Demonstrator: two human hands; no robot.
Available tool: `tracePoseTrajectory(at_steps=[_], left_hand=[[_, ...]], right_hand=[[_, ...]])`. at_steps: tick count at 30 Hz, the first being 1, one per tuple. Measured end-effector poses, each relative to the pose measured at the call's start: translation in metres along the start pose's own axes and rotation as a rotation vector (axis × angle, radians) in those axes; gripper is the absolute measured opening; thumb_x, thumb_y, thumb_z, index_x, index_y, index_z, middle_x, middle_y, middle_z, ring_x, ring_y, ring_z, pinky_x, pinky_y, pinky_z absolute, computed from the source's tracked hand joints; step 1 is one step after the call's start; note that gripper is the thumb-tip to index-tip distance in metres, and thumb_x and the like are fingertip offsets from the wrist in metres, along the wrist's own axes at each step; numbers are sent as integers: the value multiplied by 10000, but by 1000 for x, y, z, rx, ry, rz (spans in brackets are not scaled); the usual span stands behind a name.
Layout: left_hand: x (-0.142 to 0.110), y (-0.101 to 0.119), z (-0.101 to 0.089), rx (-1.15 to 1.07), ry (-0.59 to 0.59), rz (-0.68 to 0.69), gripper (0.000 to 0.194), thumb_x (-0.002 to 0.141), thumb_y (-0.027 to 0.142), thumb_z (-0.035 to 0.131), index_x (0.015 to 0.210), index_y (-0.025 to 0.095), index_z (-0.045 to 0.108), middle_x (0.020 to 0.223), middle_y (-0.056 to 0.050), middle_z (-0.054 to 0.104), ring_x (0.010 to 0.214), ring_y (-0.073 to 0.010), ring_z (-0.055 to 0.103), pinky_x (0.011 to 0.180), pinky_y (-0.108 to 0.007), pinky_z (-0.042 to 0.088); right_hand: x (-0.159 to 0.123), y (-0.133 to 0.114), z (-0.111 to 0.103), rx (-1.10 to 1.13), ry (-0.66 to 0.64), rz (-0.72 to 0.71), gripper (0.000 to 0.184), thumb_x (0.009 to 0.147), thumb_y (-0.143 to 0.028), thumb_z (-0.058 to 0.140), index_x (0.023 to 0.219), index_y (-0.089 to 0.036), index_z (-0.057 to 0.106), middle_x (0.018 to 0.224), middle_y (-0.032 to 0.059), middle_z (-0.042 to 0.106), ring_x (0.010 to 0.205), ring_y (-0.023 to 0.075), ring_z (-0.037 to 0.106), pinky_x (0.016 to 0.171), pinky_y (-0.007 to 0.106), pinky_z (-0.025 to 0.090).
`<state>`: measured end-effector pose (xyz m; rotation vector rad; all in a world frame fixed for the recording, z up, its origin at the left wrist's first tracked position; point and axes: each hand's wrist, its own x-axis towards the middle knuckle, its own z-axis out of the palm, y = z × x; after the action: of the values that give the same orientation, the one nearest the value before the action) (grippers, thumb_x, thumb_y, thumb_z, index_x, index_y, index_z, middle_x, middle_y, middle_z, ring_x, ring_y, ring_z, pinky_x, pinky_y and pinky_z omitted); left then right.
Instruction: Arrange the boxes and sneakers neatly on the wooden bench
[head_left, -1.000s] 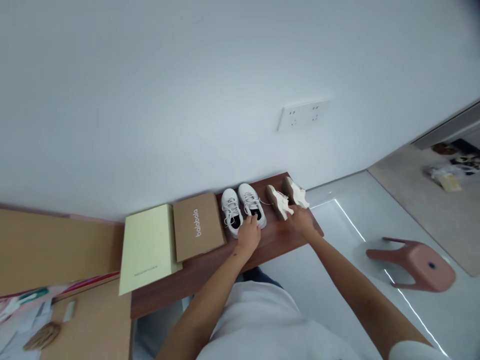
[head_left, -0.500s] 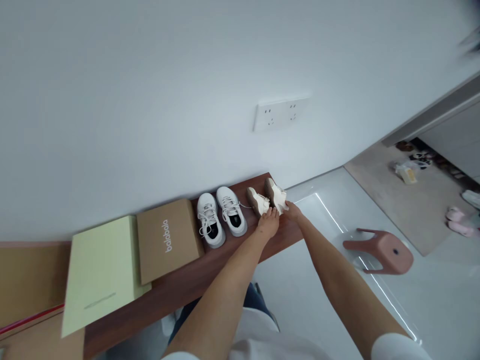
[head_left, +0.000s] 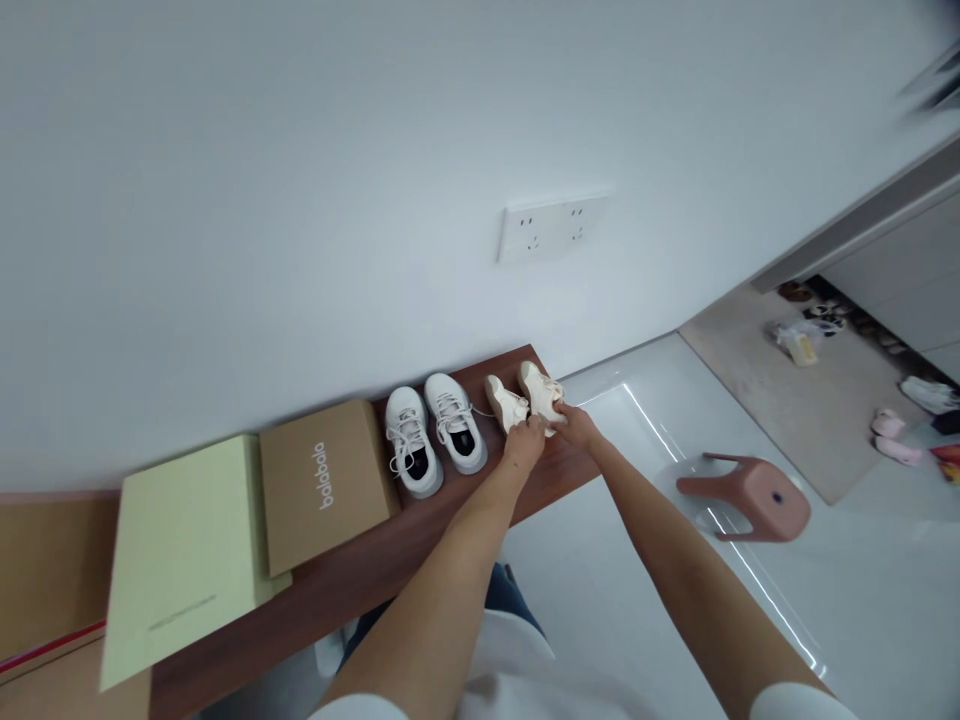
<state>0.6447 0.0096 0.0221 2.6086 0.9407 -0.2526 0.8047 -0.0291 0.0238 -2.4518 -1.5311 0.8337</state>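
Observation:
A pair of small cream shoes sits side by side at the far end of a long dark-red wooden bench. My left hand (head_left: 525,442) is closed at the heel end of the left cream shoe (head_left: 507,402), its fingertips curled near the gap between the pair. My right hand (head_left: 576,427) grips the heel end of the right cream shoe (head_left: 538,386), which stands toe to the wall. Both heels are partly hidden by my fingers. Left of them rest two larger white sneakers, one (head_left: 456,420) beside the other (head_left: 409,438), with loose laces.
A brown shoebox (head_left: 322,480) and a pale yellow box (head_left: 184,550) stand along the wooden bench (head_left: 360,580) to the left. A wall socket plate (head_left: 553,228) is above. On the floor at right are a pink stool (head_left: 772,500) and, farther off, scattered shoes (head_left: 896,440).
The right cream shoe has turned from lying tilted, its brown sole showing, to more upright. My left fingers have curled in tighter. The view has shifted slightly.

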Motion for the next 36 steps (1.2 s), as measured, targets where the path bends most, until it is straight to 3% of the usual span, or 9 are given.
tracePoseTrajectory(at_steps=[5,10,15,22,26,31,36], left_hand=[[-5,-5,-5,5,-17,-26,351,978,173,321,1232,137,561,1160,-179,561,999,-257,643,838,-404,527],[-17,-17,-6,39,-69,-117,385,977,213,364,1328,161,514,1305,-203,501,1014,-269,660,847,-423,544],[-25,-28,-11,27,-128,-119,453,957,135,335,1387,160,475,1407,-231,453,1037,-280,662,861,-420,540],[-15,-22,-25,-97,-154,-142,462,963,181,360,1422,204,411,1384,-203,507,1099,-290,643,890,-414,519],[-8,-19,-26,-165,-143,-194,470,975,232,387,1445,228,380,1466,-203,432,1120,-280,637,897,-386,510],[-9,-26,-16,-182,-126,-231,489,973,229,412,1461,238,373,1463,-198,448,1102,-274,648,881,-365,505],[-12,-30,-7,-181,-145,-250,517,964,127,300,1472,190,369,1405,-198,511,1078,-264,655,872,-361,500]], right_hand=[[-6,-7,-12,-52,12,-3,394,854,-293,663,1222,-156,635,1166,124,697,1109,253,640,902,276,466],[-15,-8,-14,-96,-4,15,436,861,-315,664,1265,-157,610,1169,144,673,1113,258,624,914,286,444],[-20,-12,-14,-144,-24,-3,441,870,-333,658,1283,-189,600,1170,143,646,1111,256,609,907,286,436],[-3,-26,-27,-164,62,-37,427,883,-271,640,1302,-224,575,1183,122,644,1140,241,575,905,290,430],[9,-32,-31,-182,94,-38,400,886,-244,627,1284,-225,583,1188,115,648,1148,241,567,889,288,436],[19,-38,-18,-204,73,-51,362,899,-234,603,1260,-210,589,1208,124,646,1159,240,556,886,284,445],[22,-42,4,-215,12,-78,349,890,-153,582,1239,-165,593,1210,128,650,1189,223,528,932,265,419]])
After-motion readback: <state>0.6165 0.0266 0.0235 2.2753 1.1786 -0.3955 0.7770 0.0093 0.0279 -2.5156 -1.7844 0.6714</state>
